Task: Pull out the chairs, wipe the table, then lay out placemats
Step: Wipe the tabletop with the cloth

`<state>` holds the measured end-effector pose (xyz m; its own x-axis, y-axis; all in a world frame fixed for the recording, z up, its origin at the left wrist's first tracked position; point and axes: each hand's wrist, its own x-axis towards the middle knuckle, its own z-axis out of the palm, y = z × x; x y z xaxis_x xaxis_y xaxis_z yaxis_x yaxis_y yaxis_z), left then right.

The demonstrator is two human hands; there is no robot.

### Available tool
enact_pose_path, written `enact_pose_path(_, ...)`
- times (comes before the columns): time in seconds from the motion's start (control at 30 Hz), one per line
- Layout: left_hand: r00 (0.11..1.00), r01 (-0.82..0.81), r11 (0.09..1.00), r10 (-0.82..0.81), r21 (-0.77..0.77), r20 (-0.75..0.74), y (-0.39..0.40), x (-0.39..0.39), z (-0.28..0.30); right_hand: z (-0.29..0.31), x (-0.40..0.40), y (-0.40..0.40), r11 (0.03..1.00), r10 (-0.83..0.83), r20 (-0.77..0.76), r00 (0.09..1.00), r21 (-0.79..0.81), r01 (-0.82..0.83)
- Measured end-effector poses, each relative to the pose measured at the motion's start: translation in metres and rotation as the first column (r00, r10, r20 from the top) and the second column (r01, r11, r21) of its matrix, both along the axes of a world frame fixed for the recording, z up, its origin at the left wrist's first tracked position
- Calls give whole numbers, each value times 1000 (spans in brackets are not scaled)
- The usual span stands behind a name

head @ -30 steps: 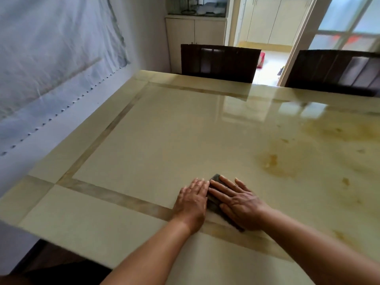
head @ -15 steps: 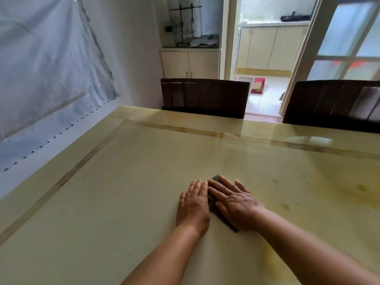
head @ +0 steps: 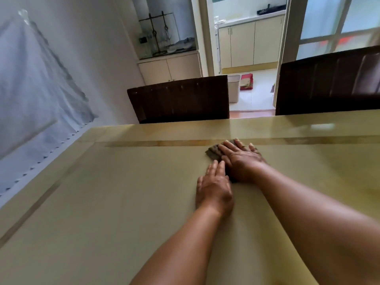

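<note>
Two dark brown chairs [head: 181, 99] stand beyond the glossy beige table [head: 102, 202]. Right hand [head: 241, 161], fingers flat, presses the dark cloth [head: 213, 152] near the far edge; left hand [head: 213, 188] rests flat beside it.

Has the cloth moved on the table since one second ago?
Yes. The cloth, under the right hand, has gone forward, from the near inlay strip to the far strip, toward the chairs.
</note>
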<state>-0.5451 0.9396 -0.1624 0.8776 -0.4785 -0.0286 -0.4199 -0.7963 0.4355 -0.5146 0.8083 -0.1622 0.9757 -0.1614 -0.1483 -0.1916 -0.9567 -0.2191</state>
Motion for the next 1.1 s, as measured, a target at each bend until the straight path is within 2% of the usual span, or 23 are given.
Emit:
enact_pose_path(0.07,1000,15,1000,-15,21,8,-3,1,-6,-2,3,-17,996,-79,18,997,29,78)
enact_pose_path(0.2,999,7,1000,-7,-9,48,0,3,-12,-4,-9,-59,980,-201,29,979,-10,201)
enact_pose_path(0.3,998,-5,1000,5,-14,63,1,3,-14,-5,-27,-79,973,-227,2,974,-41,226)
enact_pose_path(0.5,995,-33,999,37,-43,90,-1,0,-16,-1,-78,-59,996,-67,-24,997,-63,66)
enact_pose_path(0.63,991,0,995,14,-103,133,0,-7,-12,-2,-120,-18,995,94,-6,996,-39,-95)
enact_pose_path(0.73,984,95,993,-105,74,143,-3,-23,-2,-6,-131,-7,990,137,32,990,-41,-135)
enact_pose_path(0.8,984,141,982,-153,128,91,-2,-43,1,-6,-131,-13,992,120,29,992,-35,-119)
enact_pose_path(0.97,1000,12,997,-14,75,25,54,-95,0,-3,-141,4,993,108,-8,994,-55,-108)
enact_pose_path(1.1,997,-19,999,16,37,79,106,-132,-8,-2,-170,28,985,172,-10,985,-29,-172)
